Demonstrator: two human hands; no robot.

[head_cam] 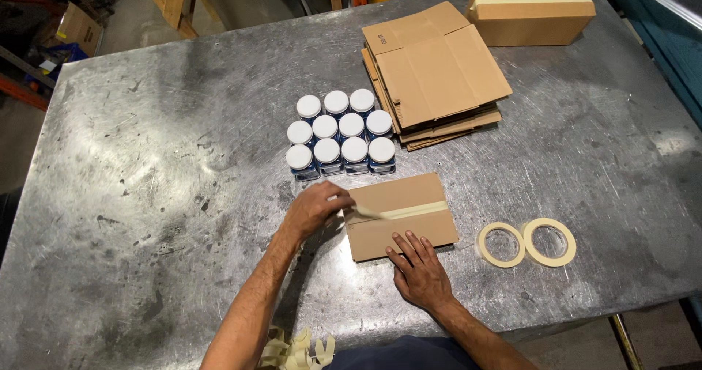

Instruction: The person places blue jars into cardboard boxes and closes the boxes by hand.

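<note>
A small closed cardboard box (401, 224) lies flat at the near edge of the metal worktop (146, 194), a strip of pale masking tape (398, 211) run along its seam. The tape's loose end appears to be pinched in the closed fingers of the left hand (316, 208), so it can be pulled taut. The box is steadied by the right hand (422, 271), spread open and pressed flat on its near edge. Two tape rolls (526, 243) are kept just right; white-lidded jars (340, 134) and flattened cartons (435, 74) are stacked behind.
</note>
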